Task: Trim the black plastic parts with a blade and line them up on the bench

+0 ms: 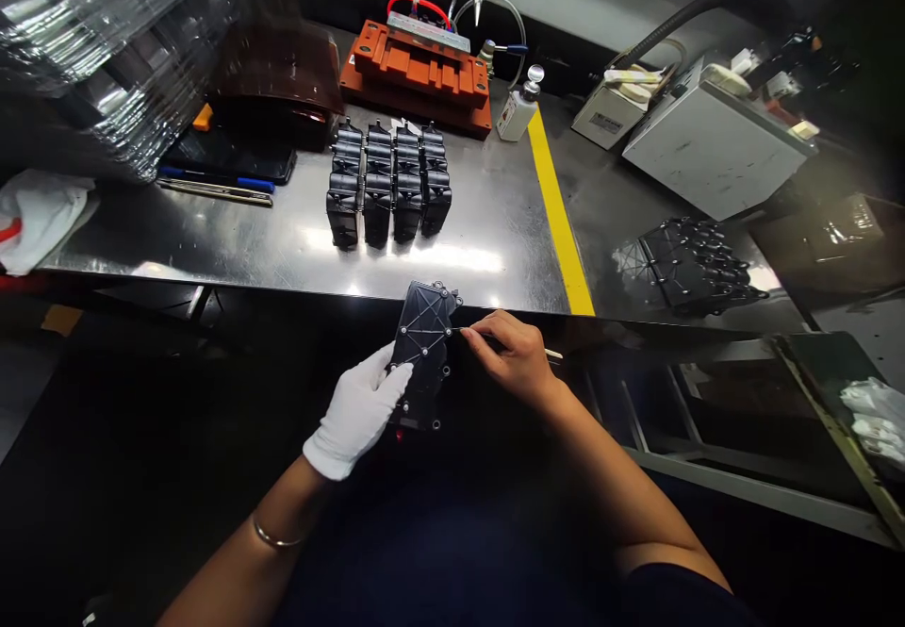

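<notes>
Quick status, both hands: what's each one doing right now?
Left hand: gloved, closed on the black part.
Right hand: bare, closed, pinching a thin tool, tip at the part's edge.

Left hand (360, 410) partly hidden behind black part (425, 377), clear plastic stack (134, 108) cut off at left.

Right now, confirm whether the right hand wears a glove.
No, the right hand is bare; the left hand wears a white glove.

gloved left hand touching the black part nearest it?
Touching. The head view shows the left hand gripping the black part, its gloved thumb lying over the near face.
</notes>
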{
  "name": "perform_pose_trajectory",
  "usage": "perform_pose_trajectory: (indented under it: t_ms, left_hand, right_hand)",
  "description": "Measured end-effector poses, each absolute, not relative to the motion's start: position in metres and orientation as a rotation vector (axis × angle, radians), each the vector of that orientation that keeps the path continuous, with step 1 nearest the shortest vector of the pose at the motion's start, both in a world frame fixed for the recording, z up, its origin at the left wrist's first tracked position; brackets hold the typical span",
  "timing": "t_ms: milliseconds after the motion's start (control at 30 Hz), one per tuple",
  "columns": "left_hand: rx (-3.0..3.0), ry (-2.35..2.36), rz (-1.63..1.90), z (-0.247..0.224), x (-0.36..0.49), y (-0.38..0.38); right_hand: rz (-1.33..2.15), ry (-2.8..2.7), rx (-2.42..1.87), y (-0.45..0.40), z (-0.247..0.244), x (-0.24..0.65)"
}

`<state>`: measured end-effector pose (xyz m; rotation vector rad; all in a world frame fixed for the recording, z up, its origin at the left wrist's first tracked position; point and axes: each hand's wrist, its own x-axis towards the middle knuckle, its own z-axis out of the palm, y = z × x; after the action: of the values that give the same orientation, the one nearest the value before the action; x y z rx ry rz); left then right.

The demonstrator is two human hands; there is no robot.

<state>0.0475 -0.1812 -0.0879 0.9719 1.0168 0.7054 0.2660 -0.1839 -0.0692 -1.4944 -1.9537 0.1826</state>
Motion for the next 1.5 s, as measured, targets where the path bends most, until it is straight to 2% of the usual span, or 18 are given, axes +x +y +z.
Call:
perform_pose_trajectory:
  t_ms: [500,633,733,800,900,967,1000,1033,1100,1267,1400,1500]
  left_hand:
    - [1.003,1.052,0.702,-0.089,0.052,-0.184]
    - [1.015,1.012,0.705,-0.087,0.049,-0.182]
    - [1.115,0.921,0.541,-0.076,0.035,-0.177]
    - [1.204,0.845,0.309,-0.066,0.019,-0.175]
    - [1.176,0.754,0.016,-0.060,-0.006,-0.169]
    - [1.048,0.754,0.007,-0.068,-0.017,-0.166]
    - [0.941,0.797,0.122,-0.076,-0.020,-0.166]
    - [0.815,0.876,0.383,-0.086,-0.021,-0.167]
    - [0.743,0.946,0.555,-0.107,-0.020,-0.174]
    - [0.562,0.928,0.529,-0.137,0.001,-0.205]
    - [0.337,0.954,0.762,-0.138,0.019,-0.208]
    - [0.414,1.003,0.895,-0.136,0.021,-0.202]
  right_hand:
    - [0.199,-1.866,-1.608,-0.199,-0.073,0.250]
    - [0.333,-1.806,-1.592,-0.199,-0.068,0.250]
    - [0.436,-1.544,-1.648,-0.197,-0.060,0.263]
    - [0.705,-1.428,-1.692,-0.197,-0.058,0.270]
    - [1.511,-1.386,-1.575,-0.207,-0.068,0.270]
    - [1.817,-1.239,-1.431,-0.218,-0.082,0.264]
    - [1.829,-1.139,-1.386,-0.224,-0.089,0.259]
    - [1.771,-1.044,-1.361,-0.231,-0.096,0.255]
    - [1.586,-0.904,-1.341,-0.242,-0.108,0.245]
    - [1.350,-0.881,-1.332,-0.251,-0.129,0.219]
    - [1.340,-0.691,-1.361,-0.243,-0.140,0.212]
    - [1.303,-0.527,-1.406,-0.244,-0.141,0.214]
